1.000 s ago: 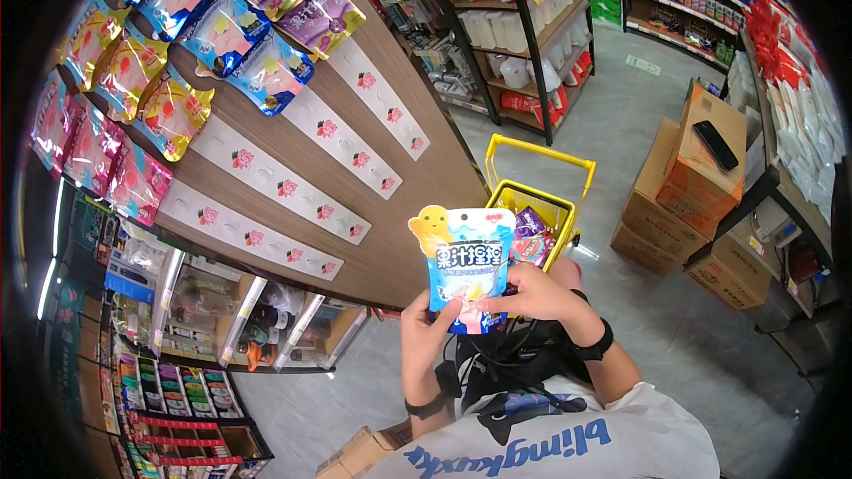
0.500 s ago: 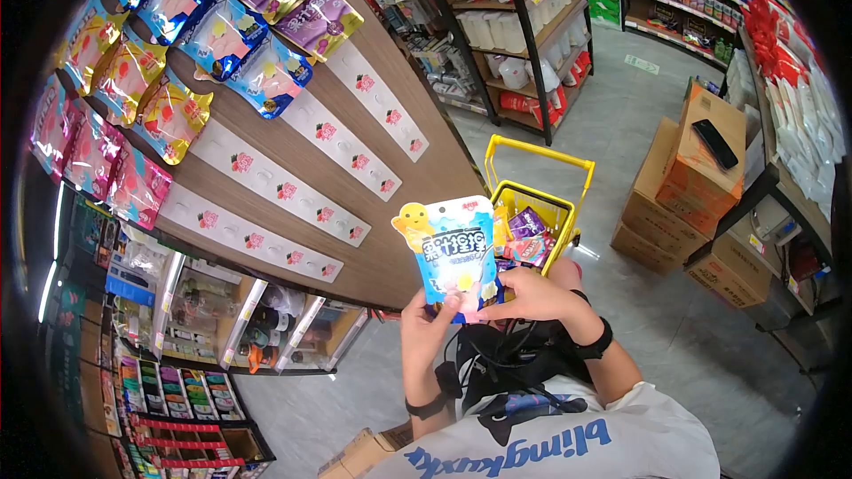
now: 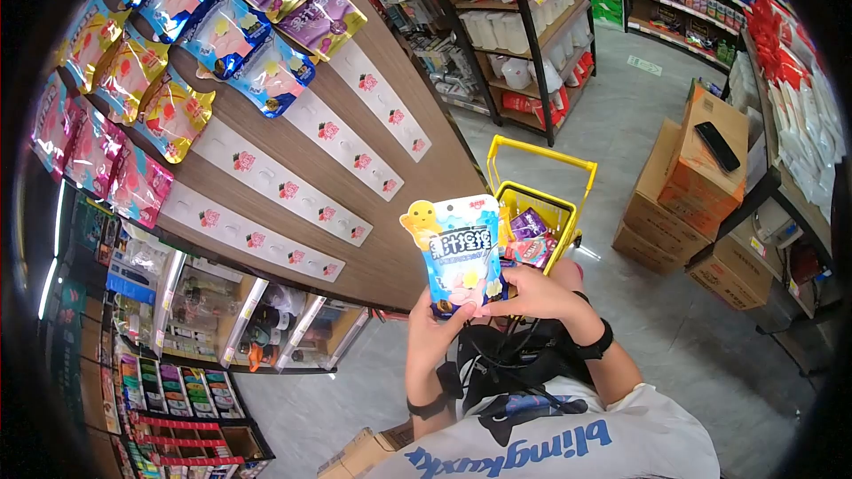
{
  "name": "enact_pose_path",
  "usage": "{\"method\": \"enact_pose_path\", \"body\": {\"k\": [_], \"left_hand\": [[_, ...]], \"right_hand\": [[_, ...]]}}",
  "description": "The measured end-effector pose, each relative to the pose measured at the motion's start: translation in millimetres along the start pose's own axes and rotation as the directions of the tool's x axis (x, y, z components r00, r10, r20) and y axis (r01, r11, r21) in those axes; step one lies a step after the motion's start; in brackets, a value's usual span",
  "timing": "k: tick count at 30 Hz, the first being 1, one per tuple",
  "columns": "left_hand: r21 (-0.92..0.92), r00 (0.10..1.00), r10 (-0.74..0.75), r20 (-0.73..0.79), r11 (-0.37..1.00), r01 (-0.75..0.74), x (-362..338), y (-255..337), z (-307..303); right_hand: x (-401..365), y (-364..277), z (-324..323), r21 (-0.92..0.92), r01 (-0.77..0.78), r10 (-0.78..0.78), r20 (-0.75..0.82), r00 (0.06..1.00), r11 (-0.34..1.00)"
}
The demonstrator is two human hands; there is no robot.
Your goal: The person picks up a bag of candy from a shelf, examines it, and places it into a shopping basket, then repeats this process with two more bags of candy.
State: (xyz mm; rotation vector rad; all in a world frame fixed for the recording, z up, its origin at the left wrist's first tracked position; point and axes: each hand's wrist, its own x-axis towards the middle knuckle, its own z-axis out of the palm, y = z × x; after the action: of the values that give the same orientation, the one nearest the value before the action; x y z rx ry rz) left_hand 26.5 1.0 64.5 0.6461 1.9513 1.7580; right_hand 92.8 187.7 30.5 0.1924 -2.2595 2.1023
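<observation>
A blue and white candy pouch (image 3: 463,253) with a yellow cartoon figure at its upper left corner is held upright in front of me. My left hand (image 3: 433,337) grips its lower left edge, thumb across the front. My right hand (image 3: 541,294) pinches the lower right corner. Behind the pouch stands a yellow shopping cart (image 3: 543,155) with purple, pink and orange packs (image 3: 531,223) in it. To the left, a wooden display panel (image 3: 404,244) carries white hanging strips (image 3: 266,179), with blue pouches (image 3: 275,75) and other coloured pouches hung on their upper parts.
Cardboard boxes (image 3: 706,151) are stacked on the right, with a black phone (image 3: 717,145) lying on top. Dark-framed shelves (image 3: 532,35) stand ahead. Lower shelves (image 3: 222,319) with goods run along the left, and a bag-laden rack (image 3: 799,115) lines the right side.
The pouch has turned a little and moved slightly to the right, and its front shows with less glare. Both hands keep their hold on it.
</observation>
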Motion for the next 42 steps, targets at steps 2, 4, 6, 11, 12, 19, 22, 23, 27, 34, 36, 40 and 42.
{"method": "enact_pose_path", "body": {"k": [2, 4, 6, 11, 12, 19, 22, 23, 27, 34, 36, 40, 42], "left_hand": [[-0.004, 1.0, -0.001, 0.004, 1.0, 0.001, 0, 1, 1], [-0.037, 1.0, -0.001, 0.017, 0.999, 0.001, 0, 4, 4], [-0.031, 0.999, -0.006, 0.043, 0.999, 0.007, 0, 2, 3], [0.024, 0.995, -0.022, 0.094, 1.0, 0.02, 2, -8, 1], [-0.019, 0.994, -0.039, 0.103, 0.999, 0.041, 2, -8, 2], [0.04, 0.996, -0.077, 0.05, 0.996, 0.075, 8, -27, -19], [0.047, 0.994, -0.104, 0.046, 0.994, 0.101, 11, -38, -36], [0.036, 0.993, -0.11, 0.032, 0.993, 0.109, 11, -41, -41], [0.022, 0.994, -0.107, -0.022, 0.994, 0.107, 11, -39, -52], [-0.027, 0.99, -0.116, -0.081, 0.993, 0.114, 6, -39, -67], [-0.045, 0.989, -0.12, -0.088, 0.992, 0.116, 7, -41, -69], [-0.055, 0.987, -0.133, -0.087, 0.99, 0.129, 9, -43, -69], [-0.061, 0.988, -0.131, -0.083, 0.99, 0.126, 10, -46, -69]], "right_hand": [[0, -1, -1, 0.013, -0.045, 0.045, 0.028, 0.999, 0.999], [0, -1, -3, 0.016, -0.085, 0.084, 0.05, 0.995, 0.996], [0, -2, -2, 0.058, -0.099, 0.098, 0.03, 0.995, 0.993], [1, 1, -2, 0.075, -0.026, 0.03, -0.049, 0.998, 0.997], [1, 2, -1, 0.083, -0.037, 0.043, -0.069, 0.997, 0.996], [1, 50, -30, 0.194, -0.227, 0.275, -0.272, 0.922, 0.954], [0, 73, -43, 0.343, -0.204, 0.316, -0.312, 0.896, 0.917], [0, 92, -50, 0.358, -0.244, 0.365, -0.322, 0.873, 0.901], [4, 124, -59, 0.491, -0.261, 0.434, -0.281, 0.856, 0.832], [18, 191, -52, 0.423, -0.64, 0.746, -0.152, 0.648, 0.642], [23, 230, -46, 0.511, -0.625, 0.767, -0.114, 0.631, 0.59], [19, 262, -33, 0.609, -0.578, 0.799, -0.165, 0.578, 0.543], [16, 267, -31, 0.6, -0.577, 0.794, -0.172, 0.583, 0.554]]}}
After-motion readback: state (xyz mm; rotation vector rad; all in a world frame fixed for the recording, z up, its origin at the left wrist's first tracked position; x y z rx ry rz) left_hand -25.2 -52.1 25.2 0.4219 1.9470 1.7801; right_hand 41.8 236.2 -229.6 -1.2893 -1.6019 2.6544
